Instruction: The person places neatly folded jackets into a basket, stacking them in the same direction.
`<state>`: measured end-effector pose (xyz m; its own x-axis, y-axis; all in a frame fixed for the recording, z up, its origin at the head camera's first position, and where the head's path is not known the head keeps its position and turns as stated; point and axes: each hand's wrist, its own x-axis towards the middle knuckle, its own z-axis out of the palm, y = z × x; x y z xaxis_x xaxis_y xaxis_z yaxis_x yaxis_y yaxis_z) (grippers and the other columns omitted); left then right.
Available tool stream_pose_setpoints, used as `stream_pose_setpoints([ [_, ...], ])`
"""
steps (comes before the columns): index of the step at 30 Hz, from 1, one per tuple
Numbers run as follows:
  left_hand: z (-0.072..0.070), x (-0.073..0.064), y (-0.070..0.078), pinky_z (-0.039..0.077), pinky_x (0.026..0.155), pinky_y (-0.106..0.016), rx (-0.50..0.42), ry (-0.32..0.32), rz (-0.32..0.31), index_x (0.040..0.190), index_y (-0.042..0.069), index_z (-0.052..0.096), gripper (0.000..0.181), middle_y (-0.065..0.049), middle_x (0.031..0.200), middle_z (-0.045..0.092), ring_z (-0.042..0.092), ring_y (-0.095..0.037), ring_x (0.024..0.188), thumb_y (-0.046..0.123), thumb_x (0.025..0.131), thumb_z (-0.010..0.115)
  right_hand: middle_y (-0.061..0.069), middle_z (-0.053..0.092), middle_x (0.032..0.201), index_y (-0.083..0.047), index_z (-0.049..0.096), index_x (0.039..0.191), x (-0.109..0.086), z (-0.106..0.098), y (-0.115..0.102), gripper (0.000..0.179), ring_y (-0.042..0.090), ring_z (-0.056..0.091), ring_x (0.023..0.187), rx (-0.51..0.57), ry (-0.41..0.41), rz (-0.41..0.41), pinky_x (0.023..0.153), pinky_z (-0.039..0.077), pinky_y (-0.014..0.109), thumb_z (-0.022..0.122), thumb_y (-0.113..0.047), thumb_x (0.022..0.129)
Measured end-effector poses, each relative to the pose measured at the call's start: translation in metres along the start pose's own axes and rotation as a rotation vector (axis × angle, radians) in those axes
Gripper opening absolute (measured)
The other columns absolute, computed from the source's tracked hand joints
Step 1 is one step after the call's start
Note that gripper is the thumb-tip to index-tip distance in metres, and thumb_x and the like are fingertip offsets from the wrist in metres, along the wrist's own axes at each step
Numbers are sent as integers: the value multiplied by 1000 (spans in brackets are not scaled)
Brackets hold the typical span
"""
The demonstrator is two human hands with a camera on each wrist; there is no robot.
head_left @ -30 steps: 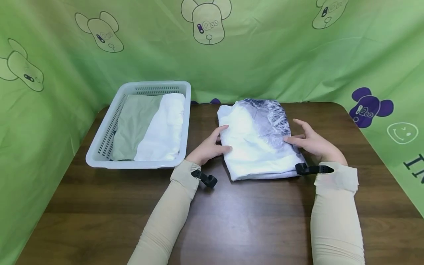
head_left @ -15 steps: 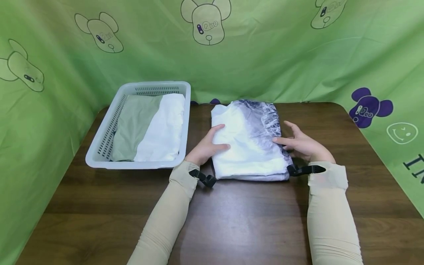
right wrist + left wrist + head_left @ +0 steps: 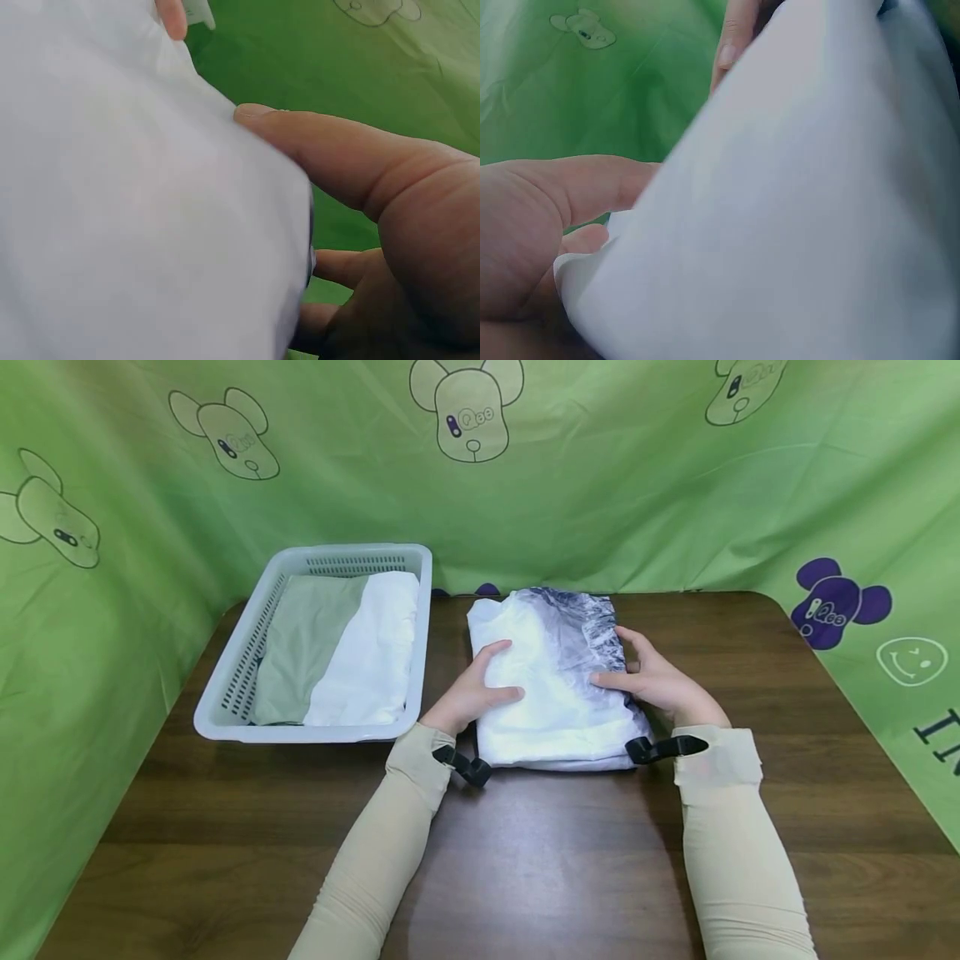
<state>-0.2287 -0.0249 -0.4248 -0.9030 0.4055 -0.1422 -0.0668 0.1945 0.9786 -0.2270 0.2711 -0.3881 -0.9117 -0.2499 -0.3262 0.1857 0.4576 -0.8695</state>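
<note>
A folded garment, white with a grey and dark blue patterned side, lies toward the back of the brown table. The left hand holds its left edge, thumb over the top; some fingers are hidden beneath or behind the cloth. At the right edge, the right hand grips the garment with its thumb on top and other fingers at the side. Both wrist views are largely filled by the white cloth, with the right thumb pressing its upper edge.
A light grey-blue plastic basket stands left of the garment, near the left forearm. Folded green-grey cloth and white cloth lie in it. A green printed curtain hangs behind the wooden table.
The right hand has moved left and closed in on the garment's edge. The garment has slid left between the hands; the left hand has stayed nearly in place.
</note>
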Motion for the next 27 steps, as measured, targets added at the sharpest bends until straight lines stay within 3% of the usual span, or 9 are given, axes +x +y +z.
stream_pose_setpoints([
  [2,0,0,0,27,118,-39,8,5,6,158,22,33,80,-8,163,28,29,-23,147,9,91,74,25,-14,165,-22,-13,163,-1,2,-2,106,54,4,149,13,7,-10,115,21,67,70,-20,96],
  [7,-1,-1,1,29,118,-40,-50,-2,7,158,23,32,82,-7,164,25,29,-23,146,7,90,74,29,-7,163,-32,-16,161,1,5,-3,109,52,21,144,126,5,-22,116,22,63,69,-12,96],
  [10,-1,-1,0,30,117,-41,-88,-7,1,159,23,31,83,-7,165,22,28,-24,146,6,90,73,22,-20,164,-38,-17,160,2,6,1,111,48,7,148,206,-12,-23,118,14,62,68,-7,96],
  [13,-1,-2,-1,31,117,-41,-107,-2,1,159,24,31,83,-5,166,21,29,-24,146,4,90,73,6,-39,160,-40,-16,160,3,7,5,110,37,-21,149,265,-40,-18,119,3,62,66,-5,96],
  [14,0,-1,-2,31,116,-41,-113,-3,1,159,24,31,82,-5,166,21,28,-24,146,4,91,72,3,-39,160,-41,-15,160,3,8,6,110,36,-22,149,284,-50,-12,119,6,61,66,-4,96],
  [16,1,-1,-3,31,116,-41,-116,-3,5,159,24,32,81,-4,166,21,27,-24,147,3,91,72,5,-34,162,-42,-13,160,4,9,8,108,40,-6,150,301,-73,-1,119,23,54,66,-4,96],
  [20,3,0,-3,30,117,-41,-115,-7,8,158,24,32,81,-4,166,21,26,-24,147,0,91,71,7,-26,165,-42,-7,161,6,11,12,104,43,19,145,279,-106,-16,103,45,35,66,-6,97],
  [22,3,0,-3,30,117,-42,-114,-6,5,159,24,32,82,-4,166,20,25,-24,147,0,91,71,6,-28,164,-41,-5,162,7,12,14,104,41,9,148,254,-119,-45,110,39,39,67,-7,96],
  [27,4,1,-2,29,117,-42,-125,-17,-8,159,26,29,85,-7,165,19,28,-25,145,0,90,72,1,-22,167,-36,2,164,8,15,14,104,31,-16,151,218,-151,-122,120,6,59,70,-3,92],
])
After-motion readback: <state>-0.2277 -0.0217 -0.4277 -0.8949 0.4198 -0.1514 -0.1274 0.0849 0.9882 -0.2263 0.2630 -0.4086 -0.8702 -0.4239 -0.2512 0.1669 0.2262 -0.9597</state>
